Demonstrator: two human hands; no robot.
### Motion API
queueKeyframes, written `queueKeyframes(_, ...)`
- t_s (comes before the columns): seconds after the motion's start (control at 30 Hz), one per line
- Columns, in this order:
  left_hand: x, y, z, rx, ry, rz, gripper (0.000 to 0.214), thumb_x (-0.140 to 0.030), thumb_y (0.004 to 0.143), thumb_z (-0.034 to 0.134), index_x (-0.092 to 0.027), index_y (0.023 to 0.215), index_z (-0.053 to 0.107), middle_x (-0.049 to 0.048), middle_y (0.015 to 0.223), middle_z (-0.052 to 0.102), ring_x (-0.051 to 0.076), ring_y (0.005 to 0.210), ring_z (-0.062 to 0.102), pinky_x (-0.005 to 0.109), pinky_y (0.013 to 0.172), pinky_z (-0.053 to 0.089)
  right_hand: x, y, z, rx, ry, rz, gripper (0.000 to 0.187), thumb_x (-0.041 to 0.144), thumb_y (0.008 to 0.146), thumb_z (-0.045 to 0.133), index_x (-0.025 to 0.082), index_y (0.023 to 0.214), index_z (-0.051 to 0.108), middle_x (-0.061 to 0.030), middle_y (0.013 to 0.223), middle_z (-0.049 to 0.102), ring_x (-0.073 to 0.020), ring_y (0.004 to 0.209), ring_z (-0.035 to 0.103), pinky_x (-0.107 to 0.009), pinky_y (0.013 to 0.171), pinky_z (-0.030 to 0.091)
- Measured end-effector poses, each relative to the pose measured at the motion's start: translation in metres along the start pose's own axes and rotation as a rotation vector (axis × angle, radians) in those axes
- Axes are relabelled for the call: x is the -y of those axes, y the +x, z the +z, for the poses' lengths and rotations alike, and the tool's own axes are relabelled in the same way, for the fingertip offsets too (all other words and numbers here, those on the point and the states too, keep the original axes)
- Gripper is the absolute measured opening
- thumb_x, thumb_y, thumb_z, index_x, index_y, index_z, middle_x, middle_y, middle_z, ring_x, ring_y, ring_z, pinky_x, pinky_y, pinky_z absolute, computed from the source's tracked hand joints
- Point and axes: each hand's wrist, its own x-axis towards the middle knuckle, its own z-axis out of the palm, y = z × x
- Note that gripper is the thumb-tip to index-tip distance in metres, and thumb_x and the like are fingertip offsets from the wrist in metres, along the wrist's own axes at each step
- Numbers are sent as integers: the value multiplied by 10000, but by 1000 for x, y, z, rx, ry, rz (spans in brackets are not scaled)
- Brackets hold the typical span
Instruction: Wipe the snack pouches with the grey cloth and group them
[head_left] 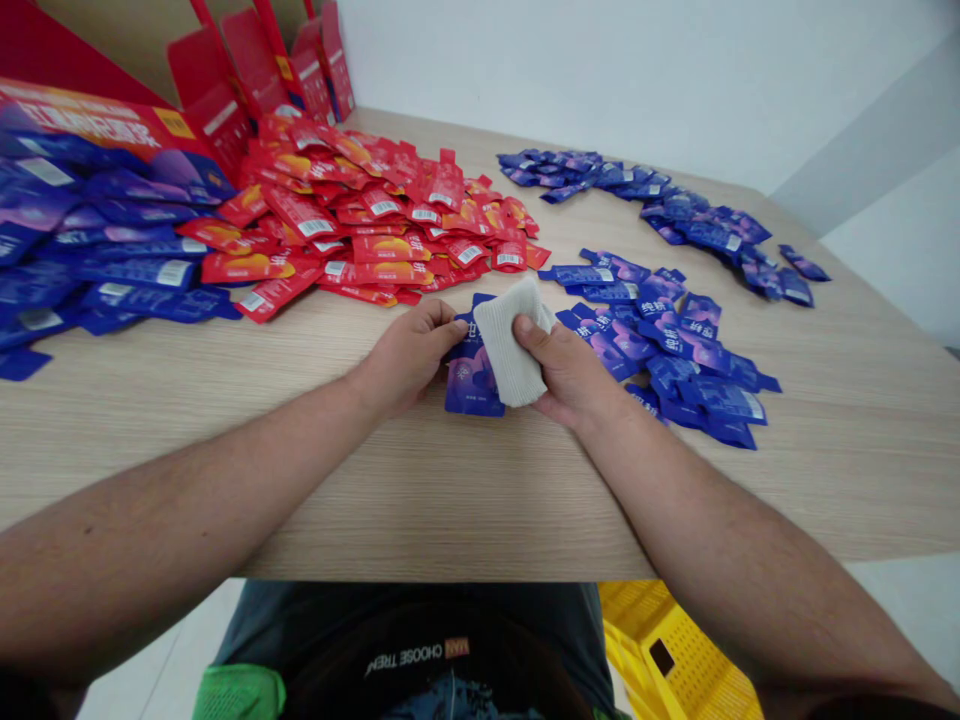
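Note:
Over the front part of the table, both my hands come together at one blue-purple pouch. My left hand pinches the pouch's left edge between thumb and fingers. A folded, ribbed white cloth is gripped in my right hand, its thumb on top. The cloth lies against the pouch's right side and hides part of its print. Just beyond my right hand, a loose pile of similar blue pouches spreads to the right.
Red pouches are heaped behind my left hand, with more blue pouches at far left. Open red boxes stand at the back left. Another row of blue pouches lies near the wall. A yellow basket sits below the table edge.

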Motion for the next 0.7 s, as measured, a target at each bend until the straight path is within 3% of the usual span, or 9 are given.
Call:
queueKeyframes(0.37, 1, 1, 1, -17, -11, 7, 208, -244, 798, 654, -223, 771, 448, -53, 614, 467, 102, 510, 446, 237, 472, 347, -1, -1, 2, -27, -47, 5, 582, 622, 672, 831, 228, 1050, 630, -18, 862, 724, -193, 773, 688, -320, 691, 560)
queueKeyframes(0.47, 1, 0, 0, -20, -30, 2, 212, -195, 761, 663, -222, 748, 454, -55, 598, 465, 103, 507, 437, 238, 477, 354, 3, -4, 2, -54, -321, -43, 537, 643, 715, 787, 227, 1026, 650, -24, 878, 707, -204, 789, 660, -347, 717, 540)
queueKeyframes(0.6, -2, -6, -1, 28, -68, 28, 188, -162, 744, 663, -214, 728, 483, -55, 592, 473, 93, 505, 447, 227, 484, 377, 17, -12, 1, -161, -942, -292, 401, 577, 756, 781, 220, 875, 644, -40, 891, 630, -242, 935, 593, -381, 838, 492)
queueKeyframes(0.7, -4, -10, -2, 74, -78, 24, 202, -195, 731, 701, -212, 751, 501, -50, 627, 528, 98, 526, 504, 219, 484, 402, 24, -16, 0, -264, -1070, -372, 417, 601, 789, 739, 216, 909, 632, -53, 955, 602, -246, 974, 573, -378, 850, 478)
